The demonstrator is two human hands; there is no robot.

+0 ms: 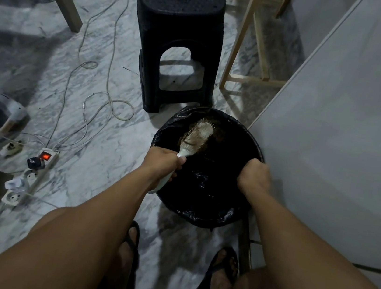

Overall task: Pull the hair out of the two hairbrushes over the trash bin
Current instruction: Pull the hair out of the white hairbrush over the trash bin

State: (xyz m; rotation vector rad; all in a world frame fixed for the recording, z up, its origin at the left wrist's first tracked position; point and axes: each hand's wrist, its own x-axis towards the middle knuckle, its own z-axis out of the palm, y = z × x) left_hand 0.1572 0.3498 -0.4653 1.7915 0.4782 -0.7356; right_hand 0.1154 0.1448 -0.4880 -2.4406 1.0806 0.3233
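Note:
My left hand [163, 162] grips the handle of a pale hairbrush [196, 137], which angles up and right over the trash bin [201, 215]. Brown hair is matted among its bristles. The bin is round, lined with a black bag, and stands on the marble floor by the white cabinet. My right hand [254, 176] hangs over the bin's right side with the fingers curled downward; whether it holds any hair is hidden. Only one hairbrush is in view.
A black plastic stool [177, 42] stands just behind the bin with white cloth on top. A white cabinet [348, 132] borders the right. Cables [106, 105] and power strips [34, 171] lie on the floor at left. A wooden frame [247, 61] stands behind. My sandalled feet are below.

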